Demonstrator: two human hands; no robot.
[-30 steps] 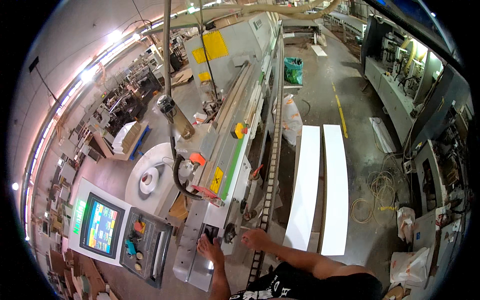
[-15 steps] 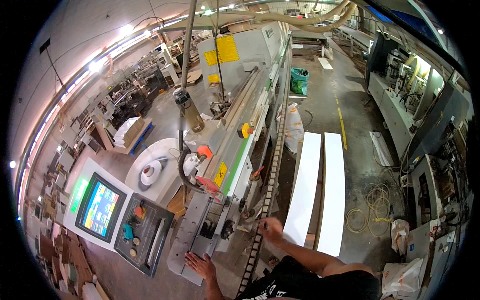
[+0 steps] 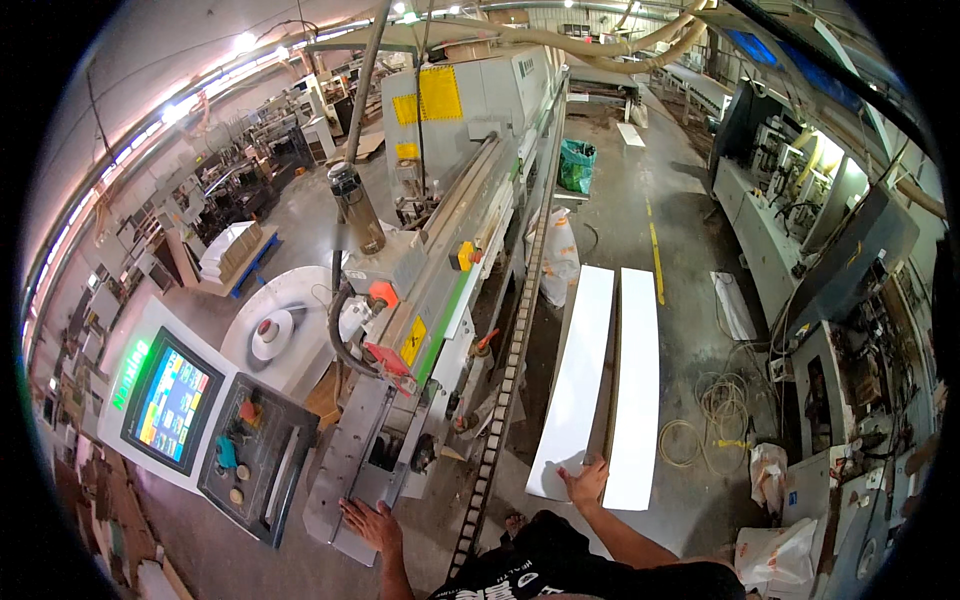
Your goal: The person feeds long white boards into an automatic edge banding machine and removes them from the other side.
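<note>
My left hand [image 3: 372, 524] lies flat with its fingers stretched out on the grey metal infeed table [image 3: 335, 490] of a long edge-banding machine [image 3: 440, 250]. At the near end of a long white panel [image 3: 580, 370], my right hand [image 3: 587, 478] has its thumb on top and its fingers over the right edge, partly hidden in the gap. A second white panel [image 3: 638, 390] lies alongside, just right of that hand. Between my hands runs the machine's slatted conveyor track [image 3: 505, 400]. A control panel with a lit touchscreen [image 3: 172, 402] stands left of my left hand.
A large roll of white edge tape [image 3: 285, 325] sits behind the control panel. Coiled hoses [image 3: 725, 405] lie on the floor at the right, near another machine [image 3: 790, 220]. Plastic sacks [image 3: 775, 555] stand at lower right. A green bag [image 3: 577, 165] is farther off.
My right hand has moved right and down from over the conveyor track to the left white panel's near end. My left hand stays on the infeed table. The view has shifted slightly right.
</note>
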